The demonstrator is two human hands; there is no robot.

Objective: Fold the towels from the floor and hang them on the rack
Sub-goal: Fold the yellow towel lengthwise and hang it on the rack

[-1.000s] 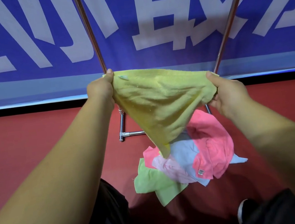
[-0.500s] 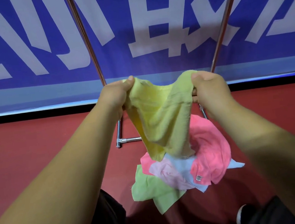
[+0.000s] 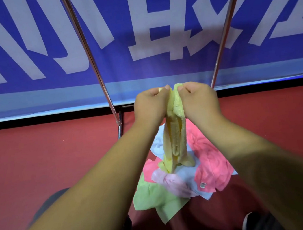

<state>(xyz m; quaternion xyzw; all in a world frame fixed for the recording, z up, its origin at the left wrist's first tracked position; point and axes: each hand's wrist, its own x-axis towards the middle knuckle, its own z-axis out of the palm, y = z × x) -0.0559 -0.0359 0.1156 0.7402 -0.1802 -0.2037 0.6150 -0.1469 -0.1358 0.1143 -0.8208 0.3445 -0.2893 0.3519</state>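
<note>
Above the red floor (image 3: 39, 165), between the metal rack (image 3: 92, 65) poles, the left hand (image 3: 149, 108) and right hand (image 3: 199, 102) meet, each pinching a top corner of the yellow towel (image 3: 175, 136), which hangs doubled over the towel pile (image 3: 182, 181) below.

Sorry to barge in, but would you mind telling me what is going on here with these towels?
A person is folding a yellow towel in the air. The left hand and right hand each pinch its top edge, close together, so it hangs doubled. Below, a pile of pink, green and pale blue towels lies on the red floor by the metal rack, whose visible poles carry nothing.
</note>
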